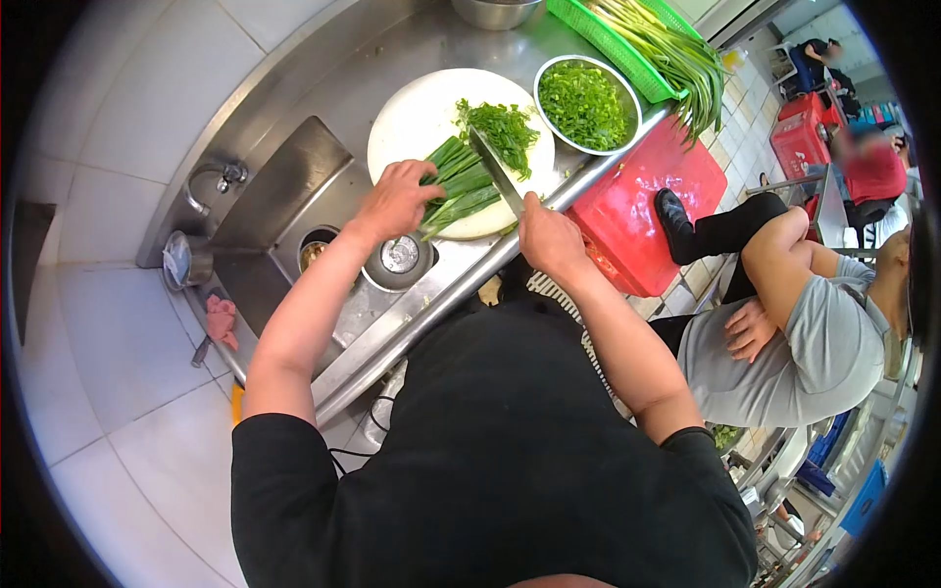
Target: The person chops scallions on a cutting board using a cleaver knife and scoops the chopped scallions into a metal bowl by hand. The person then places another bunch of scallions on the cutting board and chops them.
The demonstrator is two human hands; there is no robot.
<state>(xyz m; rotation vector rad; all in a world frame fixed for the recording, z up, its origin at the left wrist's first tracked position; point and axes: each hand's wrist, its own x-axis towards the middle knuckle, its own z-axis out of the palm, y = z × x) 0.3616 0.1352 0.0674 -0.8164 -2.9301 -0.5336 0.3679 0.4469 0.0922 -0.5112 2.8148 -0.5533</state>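
My left hand point(400, 199) is closed over a bunch of green onions point(461, 181), pressing it onto the round white cutting board point(397, 108). In my right hand point(549, 235) is the handle of a knife point(497, 174), its blade standing against the cut end of the bunch. Chopped green onion point(505, 132) lies in a loose pile on the far side of the blade. Beside the board stands a metal bowl point(588, 106) filled with chopped greens.
A green basket point(618, 44) of long green onions point(676, 54) sits behind the bowl. Left of the board is a steel sink point(284, 186) with a faucet point(230, 176). A red crate point(647, 206) stands by the counter edge, and a seated person point(794, 343) is close on my right.
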